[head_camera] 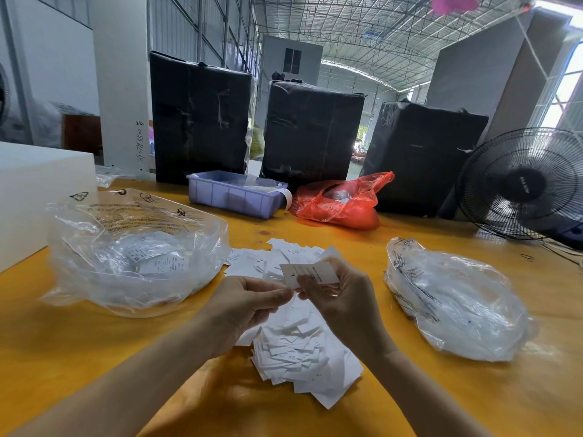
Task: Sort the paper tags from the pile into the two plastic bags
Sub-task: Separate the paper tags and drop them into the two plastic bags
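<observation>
**Inspector A:** From the head view, we found the sorting well short of finished. The pile of paper tags [296, 348] lay on the yellow table [63, 357] between the two bags, spreading from the near middle toward the far side, and it was large.

**Inspector B:** And the bags?

**Inspector A:** The left plastic bag [132, 250] stood open and held a modest layer of tags. The right plastic bag [454, 298] also appeared to hold tags, though we could not judge how many through the crumpled film. We judged that most of the work remained.

**Inspector B:** State of the hands?

**Inspector A:** The right hand [344, 298] grasped a single tag [310, 272] above the pile, printed side up, a letter L showing. The left hand [243, 307] had its fingers curled with the fingertips meeting at that tag's near edge; we took it for a pinch on the same tag, but could not tell for certain. We judged the tag was being read before assignment to a bag.

**Inspector B:** Surroundings and obstructions?

**Inspector A:** At the far side we noted a purple bin [235, 193], a red plastic bag [340, 201], three black wrapped bales [310, 130], a white block [38, 190] at far left, and a fan [523, 184] at far right. Nothing blocked either bag. We judged that the fan, if running, could scatter loose tags.
</observation>
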`<control>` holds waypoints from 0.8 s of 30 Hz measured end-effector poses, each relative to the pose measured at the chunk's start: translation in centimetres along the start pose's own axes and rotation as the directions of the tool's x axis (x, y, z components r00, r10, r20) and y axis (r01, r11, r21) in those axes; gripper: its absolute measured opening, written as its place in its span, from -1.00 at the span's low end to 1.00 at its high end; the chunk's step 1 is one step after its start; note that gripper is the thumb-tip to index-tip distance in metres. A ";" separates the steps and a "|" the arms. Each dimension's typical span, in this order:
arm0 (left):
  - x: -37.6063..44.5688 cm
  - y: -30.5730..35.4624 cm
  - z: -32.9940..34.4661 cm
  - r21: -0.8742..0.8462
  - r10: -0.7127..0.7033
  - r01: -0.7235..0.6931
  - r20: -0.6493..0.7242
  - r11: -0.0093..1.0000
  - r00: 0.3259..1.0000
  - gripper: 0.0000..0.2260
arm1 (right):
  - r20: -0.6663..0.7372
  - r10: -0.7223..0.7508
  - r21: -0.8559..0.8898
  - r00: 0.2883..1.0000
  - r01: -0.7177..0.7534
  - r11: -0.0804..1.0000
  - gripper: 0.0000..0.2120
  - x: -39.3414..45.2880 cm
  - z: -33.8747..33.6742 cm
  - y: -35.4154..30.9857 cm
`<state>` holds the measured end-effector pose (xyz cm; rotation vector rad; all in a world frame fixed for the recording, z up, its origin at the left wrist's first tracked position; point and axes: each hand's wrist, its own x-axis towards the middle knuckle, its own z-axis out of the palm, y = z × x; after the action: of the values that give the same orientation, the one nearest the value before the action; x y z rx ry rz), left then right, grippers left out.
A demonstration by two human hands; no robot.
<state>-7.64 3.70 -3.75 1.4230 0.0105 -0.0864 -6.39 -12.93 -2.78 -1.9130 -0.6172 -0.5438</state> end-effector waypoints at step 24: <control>-0.6 0.5 0.1 -0.003 0.054 -0.054 0.015 0.999 0.998 -0.84 | 0.202 0.117 0.142 0.972 -0.147 0.979 -0.92 0.3 -0.5 0.1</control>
<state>-8.17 3.67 -3.24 1.4189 -0.0406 -0.0528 -6.14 -13.38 -2.52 -1.8543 -0.6311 -0.2190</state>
